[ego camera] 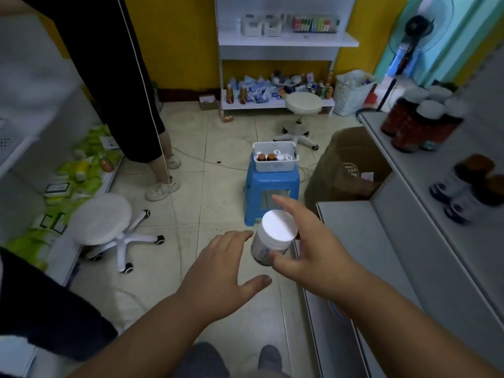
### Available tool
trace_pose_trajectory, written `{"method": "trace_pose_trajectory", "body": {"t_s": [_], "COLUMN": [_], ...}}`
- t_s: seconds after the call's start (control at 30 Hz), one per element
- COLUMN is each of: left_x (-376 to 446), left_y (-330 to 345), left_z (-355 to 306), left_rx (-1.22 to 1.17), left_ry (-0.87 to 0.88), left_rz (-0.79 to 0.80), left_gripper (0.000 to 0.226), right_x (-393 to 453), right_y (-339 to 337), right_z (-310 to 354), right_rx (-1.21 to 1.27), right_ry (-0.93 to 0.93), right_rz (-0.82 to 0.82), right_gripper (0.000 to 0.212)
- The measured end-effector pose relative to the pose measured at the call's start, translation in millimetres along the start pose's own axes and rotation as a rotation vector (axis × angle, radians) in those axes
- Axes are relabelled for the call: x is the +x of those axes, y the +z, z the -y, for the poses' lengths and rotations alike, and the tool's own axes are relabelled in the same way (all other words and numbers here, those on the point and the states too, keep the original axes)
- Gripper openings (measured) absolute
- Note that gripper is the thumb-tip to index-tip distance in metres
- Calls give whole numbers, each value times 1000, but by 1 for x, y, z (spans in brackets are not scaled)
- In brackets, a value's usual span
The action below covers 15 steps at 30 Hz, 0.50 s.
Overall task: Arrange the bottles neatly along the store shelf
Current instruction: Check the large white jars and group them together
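My right hand (pixel 313 249) grips a white bottle (pixel 274 236) with a white cap, held upright above the floor in the centre of the head view. My left hand (pixel 218 274) hovers just left of the bottle with fingers spread, holding nothing. Ahead, a white basket (pixel 275 166) with several more bottles sits on a blue plastic stool (pixel 270 195). On the grey store shelf (pixel 425 165) at the right stand several dark red bottles (pixel 420 124) with white caps and, nearer, some dark bottles (pixel 469 186) with white labels.
A white swivel stool (pixel 101 219) stands at the left, another (pixel 302 105) at the back. A person in black stands at the left (pixel 131 77). A brown cardboard box (pixel 346 165) sits beside the shelf. A cluttered white rack (pixel 278 77) lines the yellow wall.
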<state>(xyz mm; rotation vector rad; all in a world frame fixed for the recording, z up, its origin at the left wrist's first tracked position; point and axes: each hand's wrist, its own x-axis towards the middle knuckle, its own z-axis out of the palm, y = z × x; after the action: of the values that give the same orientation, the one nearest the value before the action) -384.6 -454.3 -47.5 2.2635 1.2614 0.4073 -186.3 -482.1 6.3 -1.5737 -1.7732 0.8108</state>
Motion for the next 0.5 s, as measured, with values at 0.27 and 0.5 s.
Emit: {"method": "trace_pose_trajectory", "body": {"t_s": [0.27, 0.5], "left_x": [198, 382], "left_y": [-25, -53], "left_z": [104, 146], "left_rx": [26, 107], "left_ry": [11, 120], "left_rz": [36, 153], "left_gripper": [91, 81], "right_x": [210, 361], "right_y": [-2, -46], "right_z": [-45, -87], "right_rx": [-38, -30], "right_ry": [56, 215], "right_rz": [-58, -181], "right_gripper": [58, 58]}}
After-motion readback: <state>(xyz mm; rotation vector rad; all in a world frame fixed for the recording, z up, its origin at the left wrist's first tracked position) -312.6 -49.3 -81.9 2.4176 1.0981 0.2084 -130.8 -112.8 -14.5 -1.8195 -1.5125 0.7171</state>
